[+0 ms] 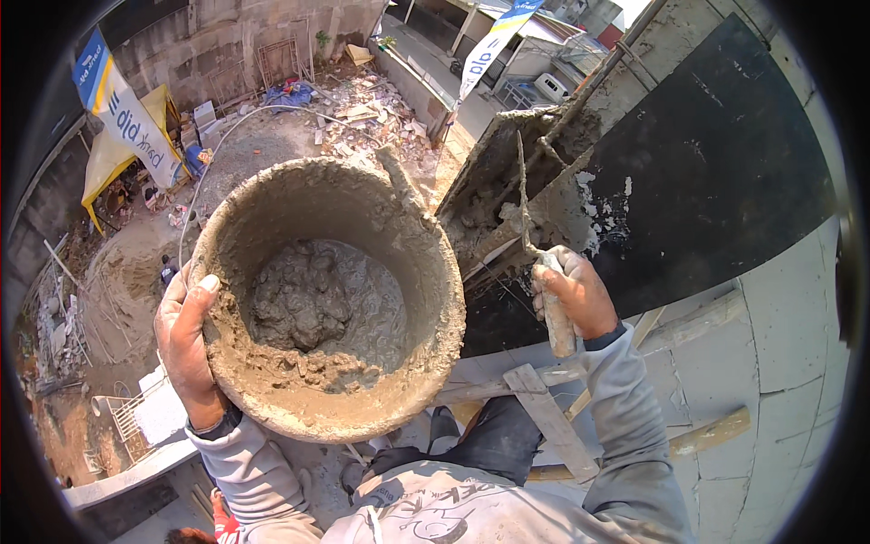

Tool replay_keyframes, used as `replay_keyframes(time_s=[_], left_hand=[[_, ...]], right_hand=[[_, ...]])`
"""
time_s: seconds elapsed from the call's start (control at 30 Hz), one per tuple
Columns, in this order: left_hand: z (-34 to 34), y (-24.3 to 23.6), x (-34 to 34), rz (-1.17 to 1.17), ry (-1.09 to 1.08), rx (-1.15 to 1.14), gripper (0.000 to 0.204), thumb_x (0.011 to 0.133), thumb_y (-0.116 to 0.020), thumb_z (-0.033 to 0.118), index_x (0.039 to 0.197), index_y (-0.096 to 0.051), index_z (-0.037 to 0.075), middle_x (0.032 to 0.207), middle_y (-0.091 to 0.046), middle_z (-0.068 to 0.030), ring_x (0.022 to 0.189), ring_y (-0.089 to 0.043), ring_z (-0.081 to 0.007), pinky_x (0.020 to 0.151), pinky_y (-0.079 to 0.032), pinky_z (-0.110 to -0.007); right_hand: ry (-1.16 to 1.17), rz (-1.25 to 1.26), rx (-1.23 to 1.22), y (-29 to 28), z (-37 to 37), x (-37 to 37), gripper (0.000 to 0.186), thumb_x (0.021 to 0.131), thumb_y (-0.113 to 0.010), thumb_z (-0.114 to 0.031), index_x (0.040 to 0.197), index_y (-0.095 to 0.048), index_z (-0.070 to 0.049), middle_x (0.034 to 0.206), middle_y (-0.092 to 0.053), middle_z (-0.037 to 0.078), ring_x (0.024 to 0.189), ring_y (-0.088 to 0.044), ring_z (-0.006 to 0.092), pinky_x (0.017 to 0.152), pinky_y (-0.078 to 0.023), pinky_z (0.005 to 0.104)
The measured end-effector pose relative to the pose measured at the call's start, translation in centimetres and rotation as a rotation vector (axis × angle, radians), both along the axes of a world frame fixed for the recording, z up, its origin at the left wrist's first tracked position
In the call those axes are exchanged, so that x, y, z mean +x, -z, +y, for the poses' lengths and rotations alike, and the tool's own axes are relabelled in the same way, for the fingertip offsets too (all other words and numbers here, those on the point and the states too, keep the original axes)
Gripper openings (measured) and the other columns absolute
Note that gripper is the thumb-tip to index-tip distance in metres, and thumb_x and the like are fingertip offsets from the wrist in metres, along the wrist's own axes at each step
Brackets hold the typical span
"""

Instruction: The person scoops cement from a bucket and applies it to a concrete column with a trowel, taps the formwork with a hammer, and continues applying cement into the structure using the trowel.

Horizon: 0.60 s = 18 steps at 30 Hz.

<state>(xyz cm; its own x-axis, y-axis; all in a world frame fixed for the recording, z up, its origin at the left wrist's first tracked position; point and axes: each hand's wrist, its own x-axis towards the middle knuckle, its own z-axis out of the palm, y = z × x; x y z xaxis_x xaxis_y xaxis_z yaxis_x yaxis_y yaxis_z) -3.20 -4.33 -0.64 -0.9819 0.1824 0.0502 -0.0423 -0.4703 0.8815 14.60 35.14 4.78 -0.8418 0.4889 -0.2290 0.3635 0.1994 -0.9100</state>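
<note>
2 bare hands are occupied: the left hand grips the left edge of a mortar-crusted bucket, and the right hand is closed around the handle of a trowel. The bucket is in front of the torso, mouth toward the viewer; what bears its base is hidden. Wet grey mortar lies heaped inside, so it is probably heavy, its load soft and its rim gritty. The thick rim looks the surest hold (1 thumb lies over it). The trowel should be light and stiff, best held by its handle. The left forearm rises from below, palm against the bucket's wall; the right forearm angles up, the blade pointing upward, edge-on, before mortar-smeared boards.
</note>
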Motion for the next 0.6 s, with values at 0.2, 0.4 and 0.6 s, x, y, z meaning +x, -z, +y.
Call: replay_keyframes(time_s=[0.2, 0.4, 0.6], left_hand=[[-0.2, 0.1, 0.1, 0.016, 0.011, -0.010, 0.043, 0.094, -0.057, 0.008, 0.135, -0.054, -0.009, 0.122, -0.067, -0.0149, 0.105, -0.067, -0.0186, 0.094, -0.052, -0.030], [0.0, 0.0, 0.3, 0.014, 0.009, -0.026, 0.043, 0.094, -0.059, 0.008, 0.133, -0.056, -0.009, 0.122, -0.067, -0.0144, 0.105, -0.066, -0.0180, 0.094, -0.052, -0.030], [-0.5, -0.1, 0.6, 0.019, -0.015, -0.045, 0.043, 0.094, -0.060, 0.009, 0.133, -0.057, -0.008, 0.121, -0.068, -0.0121, 0.104, -0.066, -0.0163, 0.093, -0.051, -0.029]], right_hand=[[0.086, -0.008, -0.415, 9.5, -5.0, -1.1, 0.016, 0.095, -0.060, -0.018, 0.097, -0.056, -0.003, 0.075, -0.059, 0.006, 0.057, -0.063, 0.0175, 0.048, -0.053, 0.0340], [0.205, 0.047, -0.304, 14.6, -3.0, -5.5, 0.014, 0.092, -0.063, -0.016, 0.092, -0.057, -0.004, 0.069, -0.057, 0.006, 0.051, -0.058, 0.0193, 0.044, -0.049, 0.0333], [0.282, 0.123, -0.451, 13.3, -3.0, -5.0, 0.017, 0.093, -0.062, -0.019, 0.097, -0.058, -0.002, 0.072, -0.057, 0.006, 0.049, -0.057, 0.0174, 0.044, -0.047, 0.0318]])
